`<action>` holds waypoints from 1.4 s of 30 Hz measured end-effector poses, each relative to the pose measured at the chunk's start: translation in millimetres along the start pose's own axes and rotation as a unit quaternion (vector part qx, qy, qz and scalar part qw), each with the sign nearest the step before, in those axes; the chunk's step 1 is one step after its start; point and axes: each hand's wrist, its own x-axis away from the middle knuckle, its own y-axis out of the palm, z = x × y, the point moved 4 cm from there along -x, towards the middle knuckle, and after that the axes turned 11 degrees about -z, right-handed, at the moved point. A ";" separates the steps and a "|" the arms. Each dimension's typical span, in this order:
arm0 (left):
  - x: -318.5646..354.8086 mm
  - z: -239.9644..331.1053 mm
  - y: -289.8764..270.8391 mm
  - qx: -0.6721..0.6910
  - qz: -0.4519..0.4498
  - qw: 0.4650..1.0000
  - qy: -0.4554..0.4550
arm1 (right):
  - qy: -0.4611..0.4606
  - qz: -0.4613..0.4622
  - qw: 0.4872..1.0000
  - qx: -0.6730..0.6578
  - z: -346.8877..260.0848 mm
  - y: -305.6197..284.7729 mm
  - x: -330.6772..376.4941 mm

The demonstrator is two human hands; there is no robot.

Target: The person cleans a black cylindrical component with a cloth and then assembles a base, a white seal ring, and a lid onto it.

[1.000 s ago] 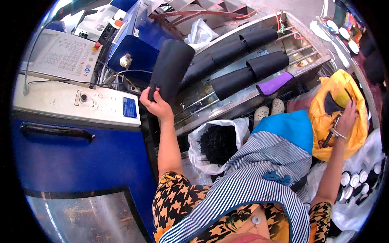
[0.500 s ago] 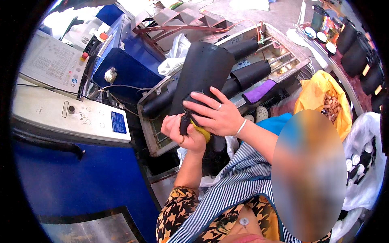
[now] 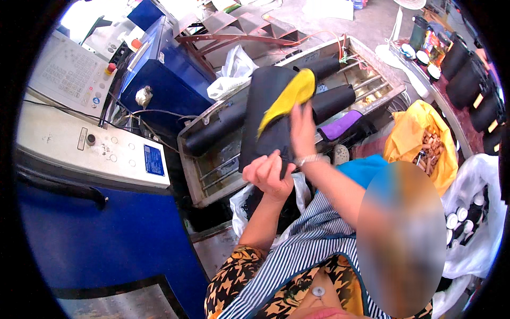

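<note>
A black sleeve-like piece (image 3: 261,98), broad and tube-shaped with a curved yellow panel (image 3: 289,95) on its face, is held up in front of me, tilted. My left hand (image 3: 269,173) is closed on its lower end, thumb and fingers pinching the black material. Alongside its right edge is my right hand (image 3: 304,133), blurred by motion, with its fingers stretched out beside the yellow panel. Whether the right hand touches the piece cannot be made out. Behind it, black tubes (image 3: 218,130) lie across a metal-framed trough (image 3: 212,189).
Left of me stands a blue machine with a white control panel (image 3: 95,149). A purple piece (image 3: 340,125) hangs at the trough's near side. On the right are a yellow bag (image 3: 398,130) of small brown pieces, a white plastic bag (image 3: 486,212) and a bench with black cylinders (image 3: 462,85).
The black piece has turned, so its yellow panel faces up. My left hand has shifted right, and my right hand has moved from across the piece's lower end to its right edge.
</note>
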 end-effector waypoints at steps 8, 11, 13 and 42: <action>7.8 -58.3 -15.2 0.359 0.158 0.830 -0.398 | 0.360 -0.206 0.827 -0.379 46.3 21.4 99.4; 20.9 -88.0 -11.7 0.536 0.134 0.665 -0.502 | 0.396 -0.253 0.789 -0.396 39.5 14.2 115.6; 45.0 -109.3 1.8 0.648 0.069 0.515 -0.556 | 0.425 -0.277 0.754 -0.416 53.1 9.6 118.1; -72.3 26.8 -53.4 0.219 -0.135 0.930 0.263 | 0.430 -0.381 0.703 -0.419 32.8 -164.9 87.8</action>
